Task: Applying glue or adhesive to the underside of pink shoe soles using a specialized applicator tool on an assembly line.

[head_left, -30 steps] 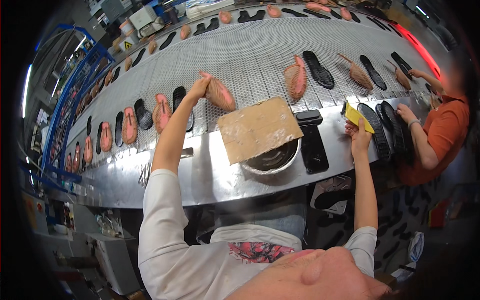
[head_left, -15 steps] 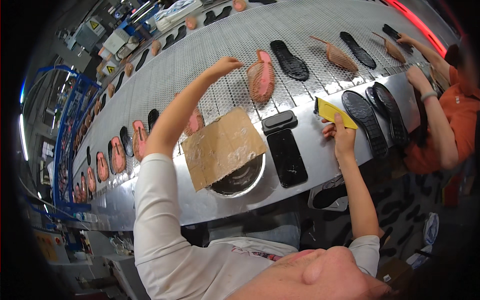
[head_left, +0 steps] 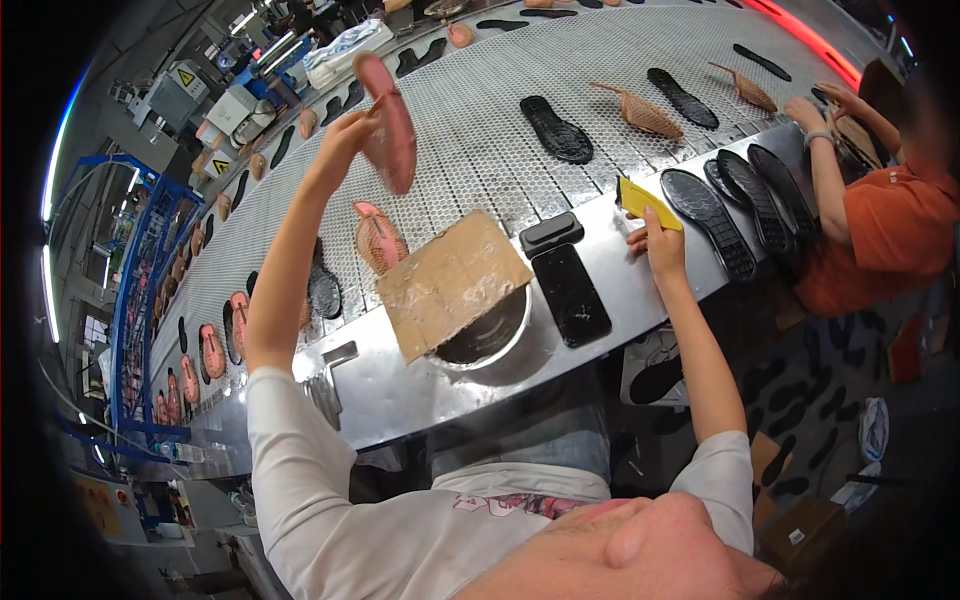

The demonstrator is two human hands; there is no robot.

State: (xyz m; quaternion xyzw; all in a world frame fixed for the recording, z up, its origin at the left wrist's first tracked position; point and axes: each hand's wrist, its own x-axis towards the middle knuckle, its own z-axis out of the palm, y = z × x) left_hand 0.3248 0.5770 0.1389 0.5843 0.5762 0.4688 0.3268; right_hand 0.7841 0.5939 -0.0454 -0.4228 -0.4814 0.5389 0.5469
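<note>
My left hand [head_left: 355, 135] is raised over the mesh conveyor, its fingers closed on a shoe upper [head_left: 393, 150] with the pink face showing. In my right hand [head_left: 662, 243] is a yellow glue brush [head_left: 650, 206] with dark bristles, held above the metal ledge. Between my arms, a glue-smeared piece of cardboard [head_left: 455, 280] partly covers a round metal bowl [head_left: 490, 340]. Just behind the cardboard lies another pink woven upper [head_left: 378, 238]. A black sole [head_left: 556, 130] rests on the conveyor, and another black sole [head_left: 708, 222] is on the ledge beside my right hand.
A black phone [head_left: 572, 295] and a small dark case [head_left: 552, 232] lie on the metal ledge [head_left: 625, 315]. More soles and uppers line the mesh conveyor [head_left: 470, 90]. At the right, a person in an orange shirt [head_left: 890, 225] works at the same ledge. Blue metal racking [head_left: 135, 300] stands left.
My left hand has picked the upper up off the conveyor and carried it left, turning it. My right hand still holds the brush over the ledge.
</note>
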